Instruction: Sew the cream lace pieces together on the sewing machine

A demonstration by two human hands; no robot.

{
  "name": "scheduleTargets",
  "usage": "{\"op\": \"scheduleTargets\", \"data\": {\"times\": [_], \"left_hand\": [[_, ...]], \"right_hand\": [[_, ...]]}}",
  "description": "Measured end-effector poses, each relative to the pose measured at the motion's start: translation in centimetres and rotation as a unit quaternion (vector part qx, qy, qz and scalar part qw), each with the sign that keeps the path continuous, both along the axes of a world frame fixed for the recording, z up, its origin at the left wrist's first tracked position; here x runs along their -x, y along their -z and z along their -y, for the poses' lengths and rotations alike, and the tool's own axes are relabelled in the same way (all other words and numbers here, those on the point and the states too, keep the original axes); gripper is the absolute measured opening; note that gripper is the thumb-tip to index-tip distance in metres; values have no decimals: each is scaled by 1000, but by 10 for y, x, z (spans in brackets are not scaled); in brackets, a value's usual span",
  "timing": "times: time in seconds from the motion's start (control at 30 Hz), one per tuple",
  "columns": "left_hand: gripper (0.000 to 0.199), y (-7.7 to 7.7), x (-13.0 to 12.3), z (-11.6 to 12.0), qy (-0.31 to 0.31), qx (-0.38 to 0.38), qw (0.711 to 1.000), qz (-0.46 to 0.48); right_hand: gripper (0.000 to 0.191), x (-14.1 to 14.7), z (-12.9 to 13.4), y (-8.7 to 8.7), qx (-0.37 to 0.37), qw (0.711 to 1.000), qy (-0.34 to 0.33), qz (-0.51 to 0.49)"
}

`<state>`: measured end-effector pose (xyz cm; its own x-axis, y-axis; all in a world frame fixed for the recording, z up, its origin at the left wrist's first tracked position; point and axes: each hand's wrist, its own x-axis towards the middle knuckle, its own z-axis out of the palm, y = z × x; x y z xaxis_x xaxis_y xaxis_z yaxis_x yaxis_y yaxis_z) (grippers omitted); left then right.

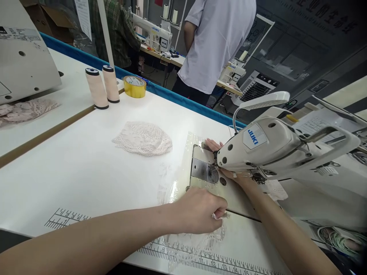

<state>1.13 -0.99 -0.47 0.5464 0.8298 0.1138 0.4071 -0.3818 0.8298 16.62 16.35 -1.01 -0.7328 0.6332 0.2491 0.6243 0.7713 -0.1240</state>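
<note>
Clutching lace, left hand, sewing machine (JUKI)

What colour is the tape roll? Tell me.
The tape roll is yellow; it shows best in the head view.

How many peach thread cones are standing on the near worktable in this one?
2. One peach cone stands at picture left; the other peach cone is just right of it, near the yellow tape roll. Any behind the machine head would be hidden.

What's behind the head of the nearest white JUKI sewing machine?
The right hand: its fingers show past the white machine head, which covers the hand's middle.
</note>
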Motion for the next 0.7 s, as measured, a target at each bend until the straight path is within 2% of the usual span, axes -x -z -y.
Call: {"op": "scheduleTargets", "data": {"times": [0.17,0.3,0.43,0.53,0.7], "left_hand": [[16,2,-1,0,-1,8,1000,-9],[16,2,0,1,0,13,1000,-3],[14,2,0,0,0,18,1000,2],[15,1,0,1,3,27,1000,1],[15,-2,1,2,0,32,999,-9]], "right_hand": [[65,29,-39,-2,59,996,-7,72],[78,46,-46,-3,83,992,9,96],[93,49,-52,-3,115,986,48,109],[90,46,-58,-1,130,983,63,114],[73,38,-55,3,109,987,50,110]]}}
